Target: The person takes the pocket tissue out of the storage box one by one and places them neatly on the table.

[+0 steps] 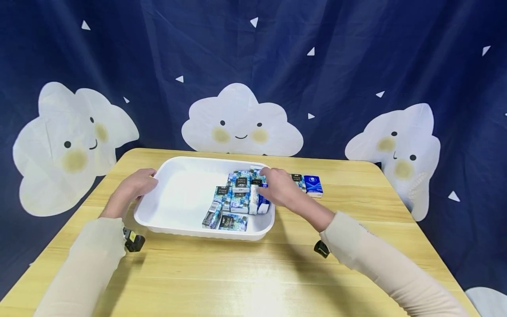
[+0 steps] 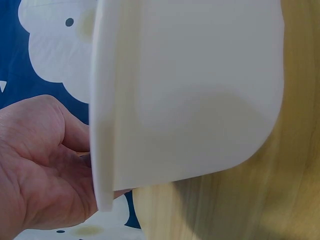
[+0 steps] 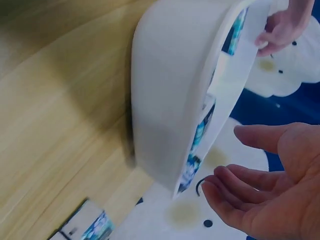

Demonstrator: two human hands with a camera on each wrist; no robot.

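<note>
A shallow white plastic tray [image 1: 174, 193] stands on the table, and my left hand [image 1: 136, 182] grips its left rim. In the left wrist view the thumb and fingers of the left hand [image 2: 50, 165] come round that rim [image 2: 103, 125]. Several small blue-green patterned packs [image 1: 239, 203] lie in the tray's right half, some stacked. One plain blue pack [image 1: 263, 205] leans by the right wall. Over the tray's right rim is my right hand [image 1: 279, 187]. The right wrist view shows the right hand [image 3: 270, 175] with thumb and loosely bent fingers apart, nothing between them.
Just right of the tray, a patterned pack [image 1: 298, 181] and a dark blue pack [image 1: 314, 186] lie on the wooden table [image 1: 222, 273]. A navy curtain [image 1: 336, 88] with cloud faces hangs behind the table's far edge.
</note>
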